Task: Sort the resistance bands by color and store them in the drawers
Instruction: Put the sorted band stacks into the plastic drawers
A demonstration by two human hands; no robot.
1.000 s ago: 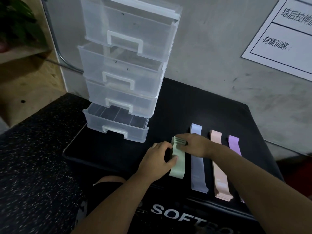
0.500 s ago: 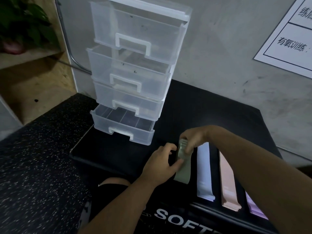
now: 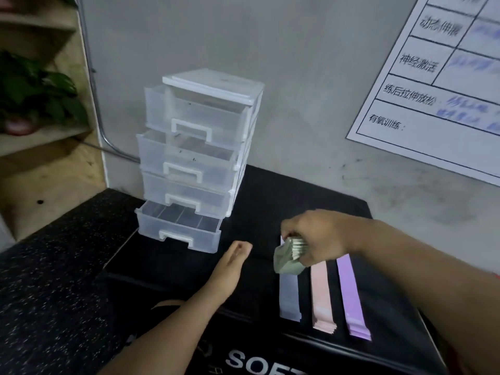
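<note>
Gripping folded green bands [image 3: 287, 263], right hand [image 3: 316, 236] fingers [image 3: 291, 229] curled tight; left hand [image 3: 230, 262] open. Lay them flat in the bottom drawer [image 3: 208, 239], centre-left.

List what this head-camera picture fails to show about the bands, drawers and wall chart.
Head view only.
1. Green bands: count unclear; the right hand wraps the folded bundle.
2. Blue band and pink band: far ends hidden behind that hand.
3. Upper drawers: contents blurred by frosted fronts.
4. Wall chart: cut off by the right edge; blue handwriting blurred.
</note>
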